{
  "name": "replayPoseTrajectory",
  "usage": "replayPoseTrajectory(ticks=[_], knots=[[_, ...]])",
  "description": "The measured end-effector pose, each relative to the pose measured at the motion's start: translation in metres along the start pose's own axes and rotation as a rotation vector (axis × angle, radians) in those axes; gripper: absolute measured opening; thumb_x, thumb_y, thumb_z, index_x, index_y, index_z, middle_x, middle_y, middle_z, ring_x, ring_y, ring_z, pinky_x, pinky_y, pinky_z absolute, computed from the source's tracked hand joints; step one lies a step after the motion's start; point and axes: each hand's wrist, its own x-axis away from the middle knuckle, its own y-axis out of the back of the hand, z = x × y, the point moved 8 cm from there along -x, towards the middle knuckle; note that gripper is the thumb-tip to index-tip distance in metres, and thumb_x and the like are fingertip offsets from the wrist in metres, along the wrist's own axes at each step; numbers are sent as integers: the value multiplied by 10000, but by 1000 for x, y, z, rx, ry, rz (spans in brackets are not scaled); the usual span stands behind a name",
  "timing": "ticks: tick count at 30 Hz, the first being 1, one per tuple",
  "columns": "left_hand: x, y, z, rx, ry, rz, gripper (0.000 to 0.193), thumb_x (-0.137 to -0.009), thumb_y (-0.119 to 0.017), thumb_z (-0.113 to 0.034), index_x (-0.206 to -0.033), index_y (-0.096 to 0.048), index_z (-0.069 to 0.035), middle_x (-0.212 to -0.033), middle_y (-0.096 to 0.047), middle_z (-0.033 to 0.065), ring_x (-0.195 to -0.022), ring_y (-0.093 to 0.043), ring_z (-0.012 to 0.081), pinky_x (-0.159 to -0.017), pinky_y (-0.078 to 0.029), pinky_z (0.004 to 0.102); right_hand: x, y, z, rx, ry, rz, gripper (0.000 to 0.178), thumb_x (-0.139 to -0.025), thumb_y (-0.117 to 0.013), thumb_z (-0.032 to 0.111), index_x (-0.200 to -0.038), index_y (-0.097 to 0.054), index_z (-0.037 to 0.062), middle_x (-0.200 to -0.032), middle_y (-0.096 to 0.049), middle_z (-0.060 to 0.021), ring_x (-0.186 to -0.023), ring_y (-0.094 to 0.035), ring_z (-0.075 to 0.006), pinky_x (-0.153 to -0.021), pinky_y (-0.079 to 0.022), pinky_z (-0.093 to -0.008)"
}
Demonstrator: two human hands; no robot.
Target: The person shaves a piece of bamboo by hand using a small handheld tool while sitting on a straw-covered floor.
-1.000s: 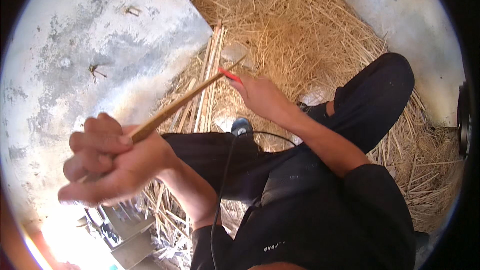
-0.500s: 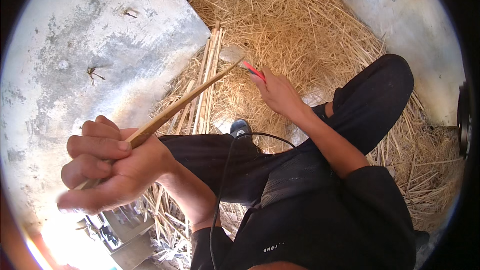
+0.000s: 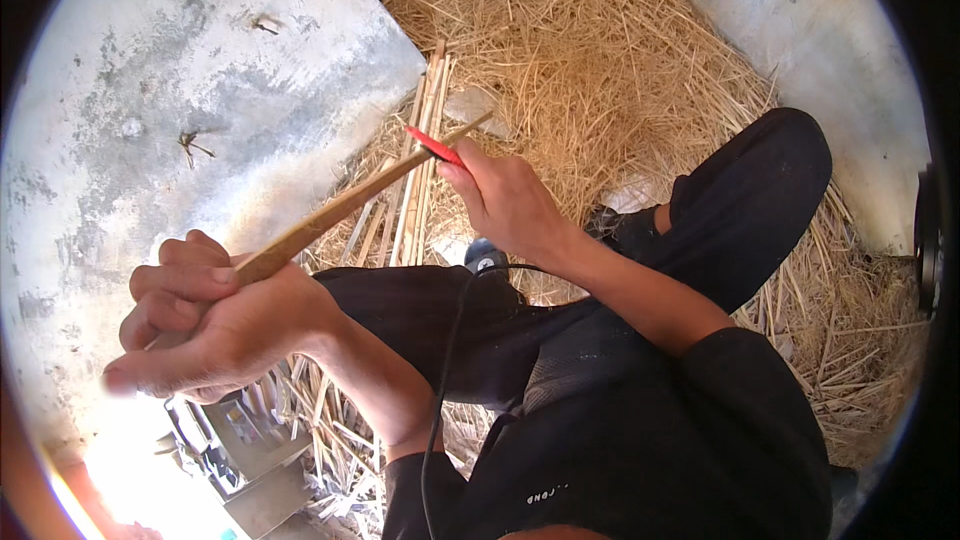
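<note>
My left hand [image 3: 215, 325] is closed around the thick end of a long, tapering bamboo strip [image 3: 330, 215]. The strip slants up and to the right, its thin tip over the straw. Gripped in my right hand [image 3: 510, 202] is a small red-and-black hand tool [image 3: 436, 146], possibly a knife or peeler. The tool crosses the strip a little short of its tip and appears to touch it. My right fingers cover much of the tool, so its exact kind is hard to make out.
Several bamboo strips [image 3: 425, 180] lie lengthwise beside a pale wall [image 3: 250, 90]. Straw or shavings [image 3: 590, 70] heap up ahead, against another wall [image 3: 800, 40]. My crossed legs in dark trousers [image 3: 750, 210] frame the space. A black cable [image 3: 450, 360] runs over my lap; metal parts [image 3: 255, 485] sit lower left.
My right hand has moved left with the red-and-black tool, from the strip's tip to further down its length. My left hand, still gripping the strip, has shifted slightly left.
</note>
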Motion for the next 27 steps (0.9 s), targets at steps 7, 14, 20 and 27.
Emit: replayPoseTrajectory(ticks=[7, 14, 20, 27], knots=[[-2, -1, -3, 77, -62, 79, 568, -966, -206, -509, -503, -169, -182, -385, -203, -27, -331, -154, 44, -344, -123, 180, 2, 2, -120, 580, -239, 309, 283, -903, -431, 101, -1170, -509, 52, -825, -594, -203, -681, -607, -340, -570, -492, -445], [2, -10, -2, 39, -44, 70, 578, -964, -194, -525, -500, -165, -181, -384, -194, -31, -343, -148, 47, -346, -127, 179, -1, 9, -32, 198, -156, 108, 226, -921, -431, 151, -1087, -518, 25, -670, -577, -204, -601, -594, -351, -535, -463, -464], [-3, -4, 1, 53, -74, 101, 577, -962, -198, -529, -505, -180, -178, -397, -215, -28, -348, -137, 46, -340, -131, 177, -17, 2, -120, 401, -77, -14, 294, -961, -404, 288, -983, -511, 15, -555, -540, -206, -518, -559, -379, -497, -420, -479], [2, -13, 2, 134, -21, 142, 570, -954, -217, -538, -510, -166, -184, -402, -211, -26, -348, -129, 41, -357, -104, 181, 7, -6, -83, 195, -292, 112, 374, -961, -408, 320, -969, -522, -36, -629, -549, -236, -592, -579, -380, -527, -414, -483]])
